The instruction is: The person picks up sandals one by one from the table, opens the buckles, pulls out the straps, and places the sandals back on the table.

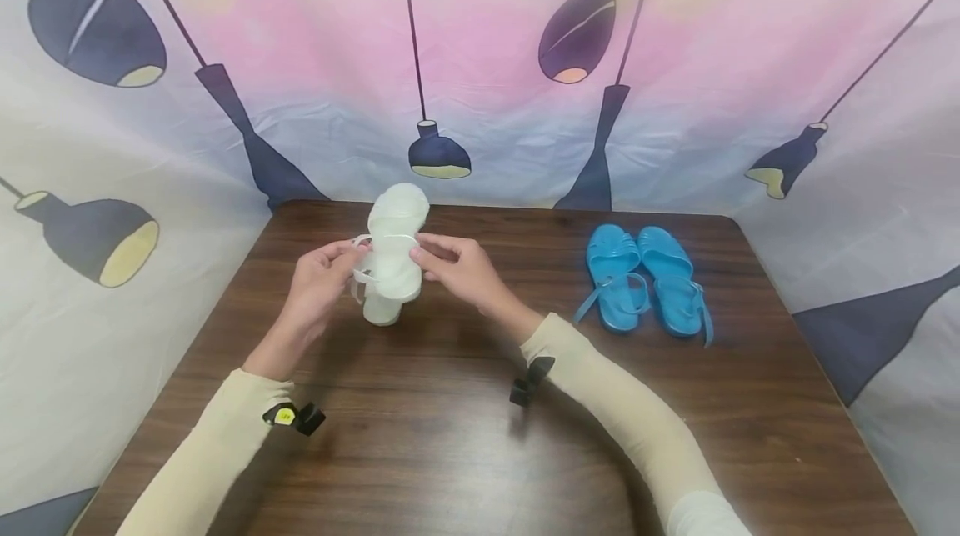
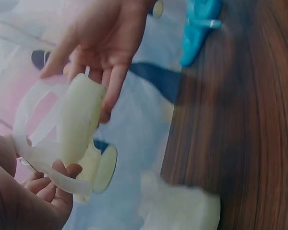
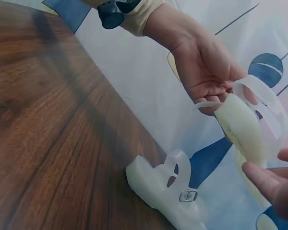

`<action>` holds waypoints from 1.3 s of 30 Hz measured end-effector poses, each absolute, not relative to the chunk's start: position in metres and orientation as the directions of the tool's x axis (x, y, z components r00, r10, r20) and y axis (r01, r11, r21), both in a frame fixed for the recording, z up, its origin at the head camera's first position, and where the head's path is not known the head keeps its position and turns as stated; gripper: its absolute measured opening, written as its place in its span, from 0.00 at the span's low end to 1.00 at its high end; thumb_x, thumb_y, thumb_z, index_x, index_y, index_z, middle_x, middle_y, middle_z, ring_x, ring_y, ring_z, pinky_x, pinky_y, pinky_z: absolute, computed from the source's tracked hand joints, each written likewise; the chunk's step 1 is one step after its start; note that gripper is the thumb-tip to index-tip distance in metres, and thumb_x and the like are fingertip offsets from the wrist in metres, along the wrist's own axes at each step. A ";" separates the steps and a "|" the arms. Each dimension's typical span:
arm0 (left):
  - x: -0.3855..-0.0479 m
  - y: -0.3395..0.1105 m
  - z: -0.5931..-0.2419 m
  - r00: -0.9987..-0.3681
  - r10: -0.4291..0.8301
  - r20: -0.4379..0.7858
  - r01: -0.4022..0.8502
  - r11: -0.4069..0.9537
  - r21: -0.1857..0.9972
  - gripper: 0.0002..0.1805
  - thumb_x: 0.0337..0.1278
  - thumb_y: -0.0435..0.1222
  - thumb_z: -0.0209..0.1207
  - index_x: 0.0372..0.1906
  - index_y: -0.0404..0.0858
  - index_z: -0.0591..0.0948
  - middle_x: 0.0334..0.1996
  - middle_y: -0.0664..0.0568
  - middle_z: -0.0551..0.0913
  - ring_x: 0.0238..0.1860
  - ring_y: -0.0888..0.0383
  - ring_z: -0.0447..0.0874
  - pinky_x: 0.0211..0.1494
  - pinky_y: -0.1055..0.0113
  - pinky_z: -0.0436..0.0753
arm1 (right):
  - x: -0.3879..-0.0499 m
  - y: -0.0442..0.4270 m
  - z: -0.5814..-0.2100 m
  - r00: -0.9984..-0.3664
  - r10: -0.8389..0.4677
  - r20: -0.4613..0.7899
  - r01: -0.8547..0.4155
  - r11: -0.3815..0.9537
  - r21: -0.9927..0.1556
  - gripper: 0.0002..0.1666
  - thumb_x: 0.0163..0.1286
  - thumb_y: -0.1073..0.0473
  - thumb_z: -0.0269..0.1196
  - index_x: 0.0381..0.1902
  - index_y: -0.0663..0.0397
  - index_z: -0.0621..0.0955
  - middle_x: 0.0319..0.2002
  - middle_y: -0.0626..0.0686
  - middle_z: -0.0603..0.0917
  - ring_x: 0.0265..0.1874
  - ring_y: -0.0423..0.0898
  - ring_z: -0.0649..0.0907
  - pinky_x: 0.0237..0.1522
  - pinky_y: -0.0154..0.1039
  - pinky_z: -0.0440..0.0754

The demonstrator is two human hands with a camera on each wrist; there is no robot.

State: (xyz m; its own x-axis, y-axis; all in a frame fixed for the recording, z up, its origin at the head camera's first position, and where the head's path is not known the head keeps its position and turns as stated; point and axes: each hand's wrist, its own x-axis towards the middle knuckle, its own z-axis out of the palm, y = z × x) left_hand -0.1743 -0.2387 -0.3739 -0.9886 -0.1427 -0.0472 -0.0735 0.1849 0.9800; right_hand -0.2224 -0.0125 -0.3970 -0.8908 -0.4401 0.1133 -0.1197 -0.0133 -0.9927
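Note:
A white sandal [image 1: 397, 265] is held up above the table between both hands, its translucent straps showing in the wrist views. The left hand [image 1: 318, 282] pinches its loose side strap [image 2: 62, 179] between thumb and fingers. On the opposite edge is the right hand [image 1: 461, 269], its thumb near the strap and its fingers at the sole, gripping the sandal's side. A second white sandal [image 3: 156, 184], with a small buckle, stands on the table below; in the head view the held one covers most of it.
A pair of blue sandals [image 1: 618, 286] lies side by side on the right of the brown wooden table [image 1: 450, 436], ankle straps loose. Behind the table hangs a cloth backdrop [image 1: 487, 36] printed with lamps. Dark camera mounts [image 1: 303, 418] sit on both sleeves.

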 end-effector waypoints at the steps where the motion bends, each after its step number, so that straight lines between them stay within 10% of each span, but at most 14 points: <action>1: -0.173 -0.235 -0.374 -0.990 -0.134 -0.047 -0.073 0.195 0.978 0.23 0.72 0.46 0.61 0.57 0.30 0.81 0.38 0.66 0.86 0.41 0.68 0.82 0.41 0.73 0.83 | -0.221 -0.009 -0.397 -0.893 -0.436 0.111 -0.120 -0.007 -0.993 0.30 0.72 0.50 0.67 0.66 0.59 0.79 0.63 0.58 0.82 0.47 0.48 0.89 0.49 0.41 0.87; 11: -0.170 -0.200 -0.377 -0.999 -0.016 -0.044 -0.046 0.171 0.984 0.24 0.73 0.39 0.59 0.63 0.25 0.76 0.59 0.43 0.84 0.53 0.70 0.82 0.56 0.79 0.78 | -0.206 0.029 -0.396 -0.908 -0.410 0.086 -0.072 -0.048 -0.996 0.27 0.70 0.60 0.69 0.64 0.64 0.79 0.61 0.62 0.82 0.55 0.52 0.86 0.54 0.45 0.85; 15: -0.170 -0.186 -0.383 -0.999 0.014 -0.040 -0.037 0.168 0.985 0.24 0.73 0.38 0.60 0.64 0.25 0.76 0.60 0.36 0.82 0.47 0.70 0.84 0.44 0.77 0.82 | -0.201 0.045 -0.398 -0.923 -0.381 0.053 -0.051 -0.016 -0.999 0.26 0.68 0.60 0.70 0.62 0.64 0.81 0.59 0.61 0.84 0.56 0.51 0.85 0.54 0.44 0.85; 39: -0.149 -0.106 -0.444 -0.986 0.122 -0.117 -0.100 0.132 0.986 0.18 0.70 0.37 0.62 0.57 0.30 0.81 0.52 0.39 0.87 0.33 0.61 0.80 0.28 0.72 0.74 | -0.167 0.127 -0.451 -0.950 -0.277 -0.141 0.074 0.238 -0.968 0.27 0.62 0.54 0.75 0.58 0.54 0.85 0.59 0.56 0.85 0.61 0.56 0.82 0.62 0.54 0.80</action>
